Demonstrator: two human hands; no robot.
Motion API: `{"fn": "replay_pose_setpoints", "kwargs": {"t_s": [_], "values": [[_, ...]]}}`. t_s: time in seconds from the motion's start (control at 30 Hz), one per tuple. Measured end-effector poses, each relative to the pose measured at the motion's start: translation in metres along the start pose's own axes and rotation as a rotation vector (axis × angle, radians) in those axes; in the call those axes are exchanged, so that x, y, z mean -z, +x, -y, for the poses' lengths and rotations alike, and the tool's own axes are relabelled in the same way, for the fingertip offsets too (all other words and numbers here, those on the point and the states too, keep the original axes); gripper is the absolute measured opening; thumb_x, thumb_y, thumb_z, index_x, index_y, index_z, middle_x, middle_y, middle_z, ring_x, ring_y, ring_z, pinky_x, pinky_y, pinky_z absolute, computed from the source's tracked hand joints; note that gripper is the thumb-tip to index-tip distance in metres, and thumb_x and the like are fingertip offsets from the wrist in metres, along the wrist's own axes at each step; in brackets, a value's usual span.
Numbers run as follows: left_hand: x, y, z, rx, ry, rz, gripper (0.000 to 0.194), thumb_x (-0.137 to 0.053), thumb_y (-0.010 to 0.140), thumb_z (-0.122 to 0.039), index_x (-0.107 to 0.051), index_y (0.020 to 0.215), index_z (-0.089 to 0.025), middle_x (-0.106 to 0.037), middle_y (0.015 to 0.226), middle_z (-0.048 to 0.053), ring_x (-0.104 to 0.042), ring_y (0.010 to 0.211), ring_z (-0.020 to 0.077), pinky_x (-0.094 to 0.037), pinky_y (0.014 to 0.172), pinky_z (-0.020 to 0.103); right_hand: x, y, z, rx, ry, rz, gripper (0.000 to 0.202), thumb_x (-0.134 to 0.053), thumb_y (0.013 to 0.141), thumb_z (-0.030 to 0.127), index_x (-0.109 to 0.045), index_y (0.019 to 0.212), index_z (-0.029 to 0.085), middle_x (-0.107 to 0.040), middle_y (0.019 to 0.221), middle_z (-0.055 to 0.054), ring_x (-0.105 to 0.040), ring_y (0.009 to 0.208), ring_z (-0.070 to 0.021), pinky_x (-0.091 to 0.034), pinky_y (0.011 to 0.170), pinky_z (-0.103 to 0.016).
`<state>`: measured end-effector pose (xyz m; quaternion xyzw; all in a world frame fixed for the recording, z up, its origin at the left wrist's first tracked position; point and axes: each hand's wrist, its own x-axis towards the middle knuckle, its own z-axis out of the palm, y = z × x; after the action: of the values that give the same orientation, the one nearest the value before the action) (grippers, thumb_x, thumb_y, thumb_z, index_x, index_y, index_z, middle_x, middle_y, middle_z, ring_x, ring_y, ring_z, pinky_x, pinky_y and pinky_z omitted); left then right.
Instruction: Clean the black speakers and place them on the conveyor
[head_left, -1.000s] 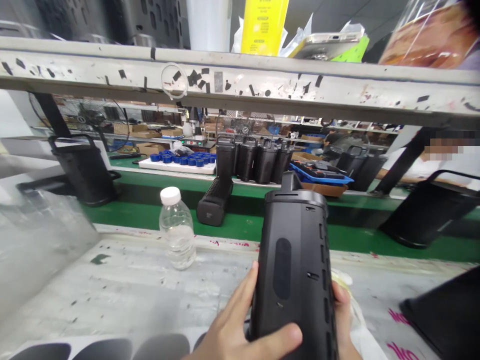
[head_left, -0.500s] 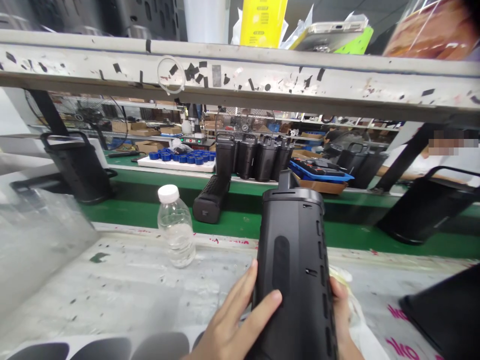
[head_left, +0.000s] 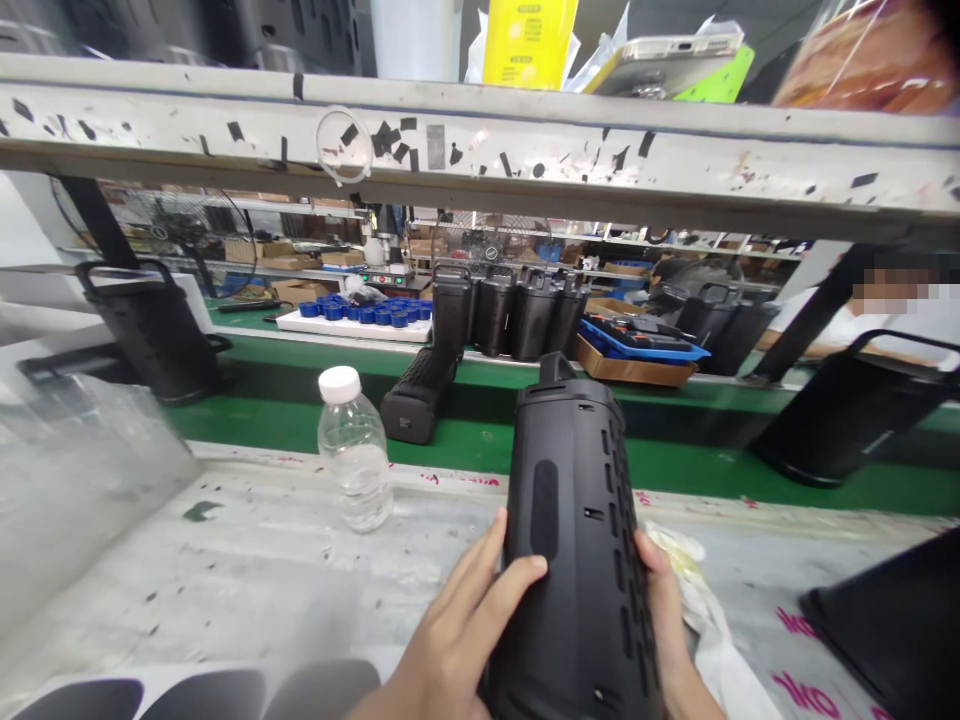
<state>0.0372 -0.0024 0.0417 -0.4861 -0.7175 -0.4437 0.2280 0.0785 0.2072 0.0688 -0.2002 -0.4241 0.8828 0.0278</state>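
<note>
A black slotted housing (head_left: 562, 560) with a carry handle at its far end lies tilted between my hands, its top pointing away from me. My left hand (head_left: 465, 620) grips its left side, with the thumb on the front face near a dark oval patch. On the right side, my right hand (head_left: 667, 610) wraps the edge by the slots; most of its fingers are hidden behind the housing. Beside my right hand lies a crumpled white cloth or bag (head_left: 712, 640) with a yellowish part. A clear water bottle (head_left: 356, 460) with a white cap stands to the left.
Behind the worktop (head_left: 247, 570) runs a green conveyor (head_left: 285, 400) carrying more black housings (head_left: 154, 330), one lying down (head_left: 420, 395). A shelf (head_left: 480, 150) crosses above. Dark rounded shapes (head_left: 202, 695) line the front edge. A person sits far right.
The housing has turned between my hands, showing more of its slotted right side. Its top has shifted slightly left and my right hand has come along with it.
</note>
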Motion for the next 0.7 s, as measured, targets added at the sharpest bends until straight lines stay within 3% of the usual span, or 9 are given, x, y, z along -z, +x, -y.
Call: {"fn": "replay_pose_setpoints", "kwargs": {"t_s": [0.13,0.2,0.3,0.4,0.5,0.6,0.7], "values": [[-0.002,-0.002,0.005,0.137,-0.184,0.053,0.106,-0.079,0.064,-0.073,-0.041,0.153,-0.03,-0.03,0.166,0.014,-0.037,0.149,0.0391,-0.037,0.119,0.05,-0.013,-0.005,0.0,-0.026,0.097,-0.012,0.048,-0.093,0.054,0.058,-0.08,0.077,0.019,-0.076,0.09,-0.009,-0.073,0.094,-0.0355,-0.061,0.091,-0.043],[0.0,0.001,0.003,0.247,-0.365,0.075,0.101,-0.075,0.068,-0.074,-0.039,0.153,-0.034,-0.025,0.168,0.012,-0.033,0.151,0.041,-0.031,0.122,0.056,-0.021,-0.009,0.0,-0.043,0.135,-0.02,0.045,-0.092,0.057,0.054,-0.08,0.08,0.017,-0.076,0.093,-0.01,-0.073,0.095,-0.0347,-0.061,0.091,-0.042],[0.01,0.015,-0.006,0.585,-0.737,0.079,0.076,-0.045,0.087,-0.08,-0.046,0.146,-0.032,-0.024,0.169,0.009,-0.031,0.153,0.038,-0.031,0.122,0.058,-0.029,-0.013,-0.001,-0.073,0.173,-0.023,0.037,-0.087,0.068,0.047,-0.08,0.085,0.014,-0.075,0.097,-0.012,-0.073,0.097,-0.0342,-0.061,0.091,-0.041],[0.016,0.028,-0.012,0.853,-0.917,0.069,0.075,-0.026,0.09,-0.082,-0.048,0.14,-0.03,-0.031,0.166,0.01,-0.029,0.154,0.0346,-0.029,0.121,0.06,-0.032,-0.013,-0.004,-0.094,0.191,-0.01,0.038,-0.079,0.081,0.046,-0.078,0.095,0.01,-0.075,0.1,-0.014,-0.071,0.103,-0.0326,-0.062,0.09,-0.039],[0.013,0.033,-0.011,0.899,-0.98,0.068,0.081,-0.031,0.088,-0.083,-0.038,0.148,-0.03,-0.031,0.166,0.008,-0.026,0.155,0.0302,-0.014,0.128,0.056,-0.033,-0.011,-0.006,-0.081,0.185,0.004,0.053,-0.079,0.084,0.046,-0.069,0.121,0.009,-0.074,0.107,-0.012,-0.07,0.107,-0.0299,-0.062,0.089,-0.036],[0.007,0.032,-0.007,0.884,-1.048,0.1,0.086,-0.035,0.088,-0.082,-0.028,0.154,-0.027,-0.024,0.169,0.007,-0.019,0.158,0.0268,-0.011,0.13,0.053,-0.033,-0.009,-0.007,-0.032,0.129,0.01,0.076,-0.082,0.084,0.044,-0.048,0.147,0.018,-0.07,0.122,-0.007,-0.068,0.112,-0.0257,-0.061,0.09,-0.031],[0.008,0.029,-0.006,0.856,-1.051,0.136,0.082,-0.039,0.091,-0.077,-0.025,0.155,-0.028,-0.02,0.17,0.007,-0.014,0.159,0.0262,-0.006,0.131,0.053,-0.033,-0.009,-0.005,0.007,0.034,0.013,0.088,-0.081,0.085,0.048,-0.034,0.155,0.024,-0.065,0.133,-0.003,-0.066,0.117,-0.0222,-0.058,0.094,-0.027]]}}
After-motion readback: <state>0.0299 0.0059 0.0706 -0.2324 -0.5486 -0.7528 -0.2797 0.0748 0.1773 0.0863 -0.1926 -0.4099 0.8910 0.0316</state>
